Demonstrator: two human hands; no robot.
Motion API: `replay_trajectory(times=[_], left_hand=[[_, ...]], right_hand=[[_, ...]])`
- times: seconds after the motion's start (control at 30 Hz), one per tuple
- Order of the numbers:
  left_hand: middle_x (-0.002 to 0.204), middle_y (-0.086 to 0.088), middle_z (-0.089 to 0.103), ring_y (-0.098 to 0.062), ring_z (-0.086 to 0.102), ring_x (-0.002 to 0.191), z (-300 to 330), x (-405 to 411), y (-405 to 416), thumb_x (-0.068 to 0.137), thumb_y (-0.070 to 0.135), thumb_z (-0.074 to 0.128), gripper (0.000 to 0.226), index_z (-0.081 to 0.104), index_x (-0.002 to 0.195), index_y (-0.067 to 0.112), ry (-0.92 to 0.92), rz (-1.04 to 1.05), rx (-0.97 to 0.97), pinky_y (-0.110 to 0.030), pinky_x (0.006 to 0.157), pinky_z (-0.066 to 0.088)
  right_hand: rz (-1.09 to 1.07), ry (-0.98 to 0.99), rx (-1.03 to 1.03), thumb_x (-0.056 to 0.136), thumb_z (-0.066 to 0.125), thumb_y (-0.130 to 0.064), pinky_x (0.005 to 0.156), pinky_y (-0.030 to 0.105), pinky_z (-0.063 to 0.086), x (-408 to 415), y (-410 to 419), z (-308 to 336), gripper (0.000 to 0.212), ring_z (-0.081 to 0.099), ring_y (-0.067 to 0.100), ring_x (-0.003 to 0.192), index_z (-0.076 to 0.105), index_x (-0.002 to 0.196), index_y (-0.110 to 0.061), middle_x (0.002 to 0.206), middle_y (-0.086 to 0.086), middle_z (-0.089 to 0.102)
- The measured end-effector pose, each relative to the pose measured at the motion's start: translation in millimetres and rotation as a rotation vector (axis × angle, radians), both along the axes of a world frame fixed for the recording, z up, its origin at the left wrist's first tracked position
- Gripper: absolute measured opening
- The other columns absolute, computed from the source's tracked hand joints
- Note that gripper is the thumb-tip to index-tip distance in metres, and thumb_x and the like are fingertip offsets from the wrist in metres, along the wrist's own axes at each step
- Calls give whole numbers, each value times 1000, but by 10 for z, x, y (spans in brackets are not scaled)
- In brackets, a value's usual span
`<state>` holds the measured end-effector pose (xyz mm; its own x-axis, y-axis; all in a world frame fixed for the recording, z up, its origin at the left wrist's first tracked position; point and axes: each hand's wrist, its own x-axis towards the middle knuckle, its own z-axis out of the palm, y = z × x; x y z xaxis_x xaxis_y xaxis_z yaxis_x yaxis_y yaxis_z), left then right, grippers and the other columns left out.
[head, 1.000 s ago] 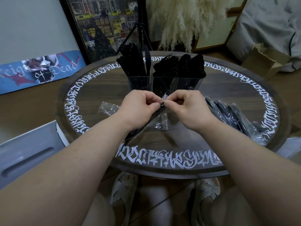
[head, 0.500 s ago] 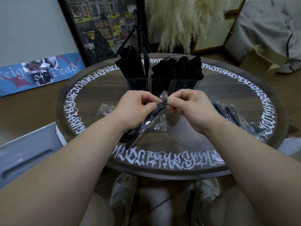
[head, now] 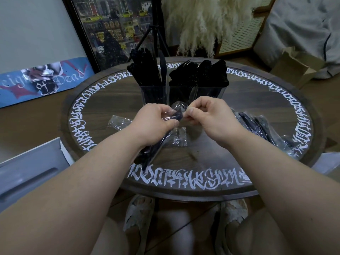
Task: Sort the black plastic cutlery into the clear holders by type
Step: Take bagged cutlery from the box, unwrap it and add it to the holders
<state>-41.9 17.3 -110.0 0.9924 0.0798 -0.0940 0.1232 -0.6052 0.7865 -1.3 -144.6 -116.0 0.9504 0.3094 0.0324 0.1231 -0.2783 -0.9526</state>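
Right now both my hands are closed on one wrapped cutlery packet (head: 158,144) above the middle of the round table (head: 103,100). My left hand (head: 154,124) is curled around the packet's upper part, thumb pressed on the clear wrapper, and the black handles hang down and toward me from under that hand, ending over the white lettering at the near rim. My right hand (head: 211,116) is pinched shut on the loose top of the wrapper (head: 179,107), thumb against forefinger, just beside my left thumb. Behind my hands stand three clear holders (head: 182,93) side by side, touching one another, each packed with upright black cutlery; I cannot tell which type is in which. More wrapped packets (head: 261,127) lie on the table to my right, and an empty-looking wrapper (head: 117,122) lies to my left.
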Motion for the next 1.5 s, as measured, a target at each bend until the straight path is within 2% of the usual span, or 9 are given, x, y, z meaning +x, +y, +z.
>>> replay_trajectory(times=[0.2,0.33,0.67,0.93,1.03,1.17,1.3,1.4,1.5], left_hand=[[95,6,70,-13,66,93,-8,-10,27,83,23,74,24,70,106,18,-6,62,-58,-29,91,50],[87,14,65,2,61,85,-7,-36,24,81,29,76,22,67,100,21,-26,84,-94,-10,73,45],[84,7,68,-5,61,75,4,-10,57,86,23,70,9,69,94,25,-8,35,17,-16,70,44],[87,1,69,-11,62,75,-27,-47,114,82,23,74,13,66,91,22,107,-26,26,-20,71,46],[92,-1,68,-16,63,84,-53,-34,139,80,27,75,14,62,83,29,94,12,23,-26,78,47],[84,-3,67,-20,61,79,-56,-17,116,80,28,75,11,67,86,22,60,-9,115,-29,75,47],[69,9,59,-7,52,64,-38,-6,86,80,28,74,14,60,76,27,6,6,227,-21,57,38],[79,6,65,-13,58,74,-38,-6,72,78,30,75,17,61,85,26,-3,-16,245,-27,67,44],[81,8,64,-9,58,73,-23,-23,34,77,28,77,22,57,88,27,-21,-76,249,-25,69,44]], right_hand=[[-39,172,231,93,58,-17,79,40,55,-21,34,13,19,66,19,77,64,75,-13,74,5,68],[-92,-93,-105,78,76,-33,68,27,52,-75,76,-20,20,61,7,69,66,75,-16,73,-1,68],[-183,-359,-332,81,66,-16,66,24,47,-24,110,16,12,59,11,68,63,69,-17,68,-8,63],[-246,161,177,81,65,-1,63,30,52,115,-16,57,15,63,16,64,60,78,-15,79,11,66],[-405,-124,24,79,63,-10,68,33,49,125,-81,100,9,57,10,67,63,74,-17,71,-2,63],[-85,-356,-134,80,68,-13,59,16,39,-115,28,136,16,51,-1,56,67,66,-21,55,-17,58],[94,-377,-300,87,64,-19,57,11,41,-197,54,135,16,56,1,58,72,75,-25,56,-19,59],[54,-301,-470,90,59,-19,68,14,46,-146,47,64,18,60,3,68,74,98,-23,73,-15,66],[-27,-158,-364,88,62,-18,79,17,46,-61,15,28,18,62,4,82,73,103,-21,87,-9,69]])
